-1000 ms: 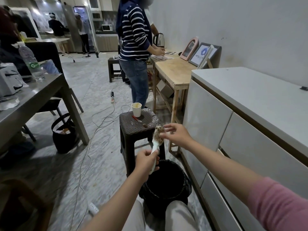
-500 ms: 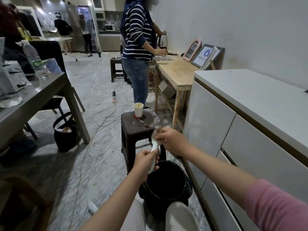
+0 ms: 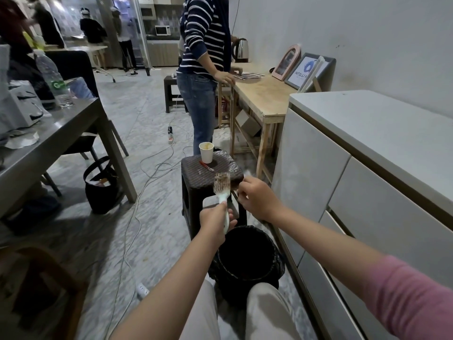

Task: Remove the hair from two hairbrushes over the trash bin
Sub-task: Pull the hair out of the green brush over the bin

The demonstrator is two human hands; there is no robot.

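A: Item one: hairbrush (image 3: 222,184), white handle, bristle head upright. Location?

B: Held in the left hand (image 3: 213,220), fingers wrapped round the handle, head rising above the fist. The trash bin (image 3: 247,256) sits directly below that grip, between the knees.

A: Item two: right hand (image 3: 256,200).

B: Just right of the bristle head, fingers curled and pinched at a dark tuft of hair (image 3: 234,185) at the head's edge. Whether the tuft is free of the bristles, I cannot tell.

A: Second brush?

B: Not identifiable. The stool (image 3: 196,177) beyond the grip carries a paper cup (image 3: 206,152) and a small red item, too small to name.

A: Method note for the step in hand?

B: Judgement only: keep the handle grip firm and steady, draw the tuft away from the bristle roots along the bristles, not across them, so strands slide off rather than snap. Release the pinch only once it is over the bin's opening, which lies below and slightly nearer than the brush head.

A: Progress?

B: First brush apparently under way; hair seemingly remains among the bristles.
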